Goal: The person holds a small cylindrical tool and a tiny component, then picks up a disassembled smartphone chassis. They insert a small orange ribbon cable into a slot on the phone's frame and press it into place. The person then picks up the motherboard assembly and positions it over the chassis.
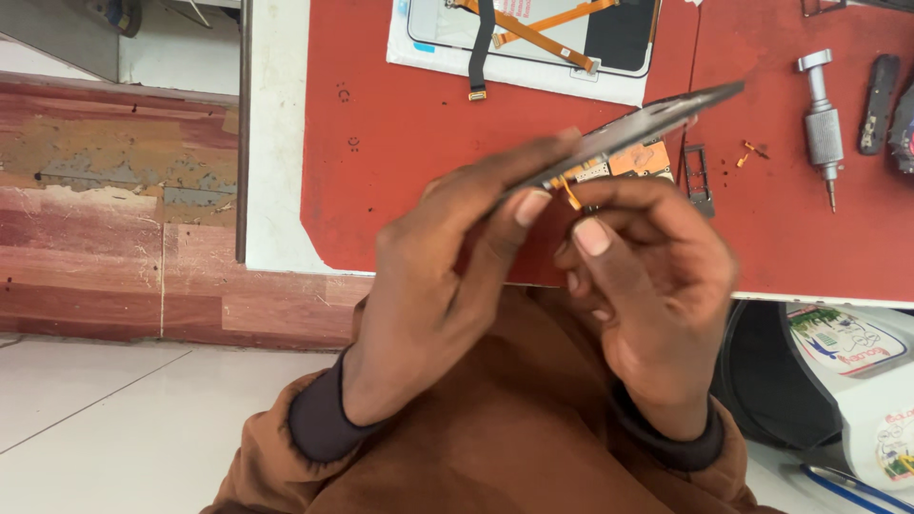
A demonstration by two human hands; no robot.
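- You are sitting at a white table (276, 143) covered by a red work mat (400, 124), with a pale tiled floor (86, 400) and a worn reddish wall base (105, 238) lying to your left.
- You are holding a thin grey phone panel (657, 119) edge-on above the mat, tilting it so its far end is rising toward the upper right.
- Your left hand (447, 257) is gripping the panel's near end, with the fingers stretching along its upper face and the thumb pressing underneath.
- Your right hand (647, 286) is curling just below the panel, pinching at a small orange flex cable (569, 193) that is hanging from its underside.
- A silver precision screwdriver (821, 119) is lying on the mat well to the right of the panel, with a small dark frame part (697, 176) between them.
- A second display assembly with orange ribbon cables (533, 38) is resting on the mat's far edge, apart from both hands.
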